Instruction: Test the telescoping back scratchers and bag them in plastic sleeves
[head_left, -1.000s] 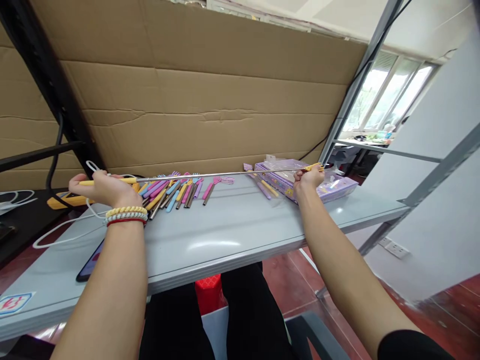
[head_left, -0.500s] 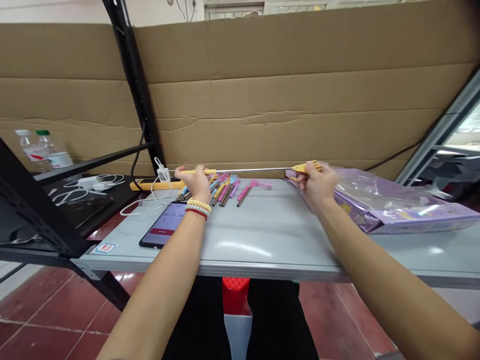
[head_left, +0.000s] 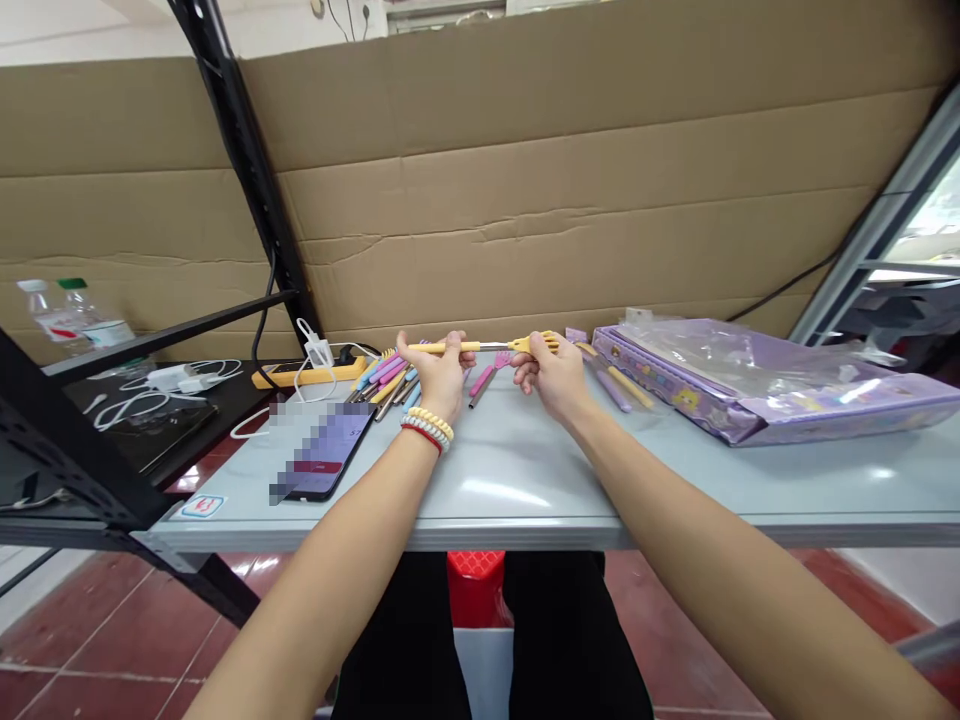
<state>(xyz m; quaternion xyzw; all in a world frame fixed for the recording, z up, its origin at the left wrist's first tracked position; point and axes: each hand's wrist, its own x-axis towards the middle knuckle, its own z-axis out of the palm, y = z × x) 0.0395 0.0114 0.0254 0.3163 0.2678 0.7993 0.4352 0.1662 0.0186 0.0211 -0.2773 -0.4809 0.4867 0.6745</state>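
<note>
A yellow telescopic back scratcher (head_left: pixel 493 346) lies level between my hands above the table, with a short length of its metal rod showing. My left hand (head_left: pixel 439 372) is closed round its yellow handle. The hand-shaped yellow head is pinched in my right hand (head_left: pixel 556 378). Behind and left of my left wrist is a pile of coloured back scratchers (head_left: pixel 384 385), partly covered by that hand. A pink back scratcher (head_left: pixel 482 384) rests between my hands on the table. To the right of my right hand lie a purple and a yellow one (head_left: pixel 628 385), seemingly in clear wrapping.
A purple box (head_left: pixel 720 415) with clear plastic stands at the right. A phone (head_left: pixel 334 455) lies at the left, near a white charger (head_left: pixel 318 350) and a yellow power strip (head_left: pixel 337 372). Cardboard (head_left: pixel 525 200) walls off the back; a black post (head_left: pixel 247 170) rises at left.
My hands have come closer together, and the long metal rod has slid mostly into the handle. My right hand moved left, away from the box; my left hand moved right.
</note>
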